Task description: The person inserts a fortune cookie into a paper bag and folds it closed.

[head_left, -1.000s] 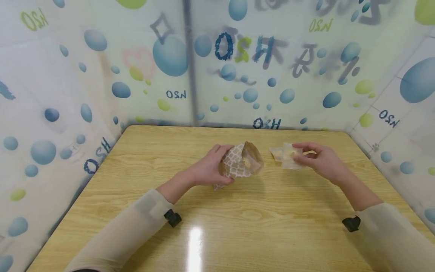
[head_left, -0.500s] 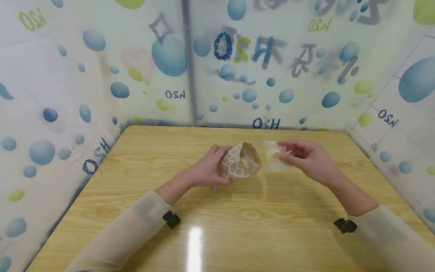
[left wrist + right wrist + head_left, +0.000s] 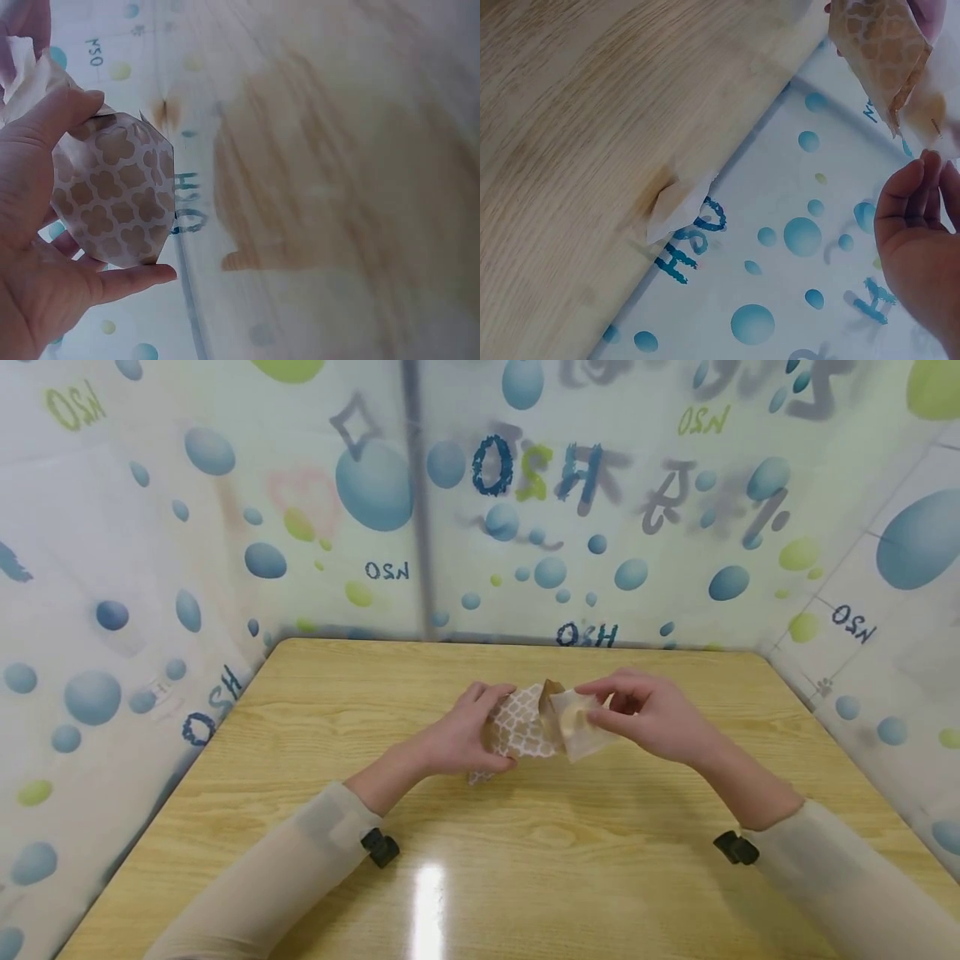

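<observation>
My left hand (image 3: 461,735) grips a brown paper bag (image 3: 519,727) with a white lattice pattern, thumb on the near side and fingers on the far side. The bag is tilted, its mouth facing right. In my right hand (image 3: 660,718), thumb and fingertips pinch a small translucent packet (image 3: 581,742) holding something pale yellow. That packet overlaps the bag's mouth in the head view. The left wrist view shows the bag's flat base (image 3: 112,195) between thumb and fingers. A second small packet (image 3: 681,208) lies on the table in the right wrist view; my right hand hides it from the head view.
The wood-grain table (image 3: 375,877) reaches back to a pale curtain (image 3: 465,543) printed with blue and green bubbles, which also lines both sides. Each sleeve cuff carries a small black device (image 3: 380,847).
My right hand has lifted its packet off the table's right side and carried it left to the bag's mouth. The left hand and bag stay nearly in place.
</observation>
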### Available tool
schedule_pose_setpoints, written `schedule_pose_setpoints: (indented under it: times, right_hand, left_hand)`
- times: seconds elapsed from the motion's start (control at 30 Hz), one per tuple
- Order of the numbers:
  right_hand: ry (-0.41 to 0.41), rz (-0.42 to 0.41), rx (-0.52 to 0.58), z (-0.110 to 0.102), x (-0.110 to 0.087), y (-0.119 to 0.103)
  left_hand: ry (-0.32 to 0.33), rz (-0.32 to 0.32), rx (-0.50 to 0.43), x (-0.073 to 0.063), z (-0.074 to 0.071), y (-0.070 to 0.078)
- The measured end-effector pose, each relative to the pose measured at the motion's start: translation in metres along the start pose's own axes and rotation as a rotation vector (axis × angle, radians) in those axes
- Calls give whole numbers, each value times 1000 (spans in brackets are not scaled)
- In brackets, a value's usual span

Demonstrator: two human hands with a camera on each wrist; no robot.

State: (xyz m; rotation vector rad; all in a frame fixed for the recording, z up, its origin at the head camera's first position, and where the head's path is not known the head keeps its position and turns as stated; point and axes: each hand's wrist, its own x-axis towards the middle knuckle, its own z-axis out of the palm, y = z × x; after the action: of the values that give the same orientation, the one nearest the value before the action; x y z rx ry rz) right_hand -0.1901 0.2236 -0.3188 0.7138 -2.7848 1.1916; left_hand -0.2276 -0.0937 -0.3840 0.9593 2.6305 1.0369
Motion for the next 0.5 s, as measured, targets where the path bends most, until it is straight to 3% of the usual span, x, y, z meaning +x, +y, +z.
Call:
schedule_pose_setpoints:
  times: [0.23, 0.5]
  right_hand:
    - [8, -8, -66, 2, 4, -3]
    - [26, -37, -107, 3, 6, -7]
  left_hand:
    - [-7, 34, -3, 0, 1, 0]
    - [-16, 22, -15, 0, 1, 1]
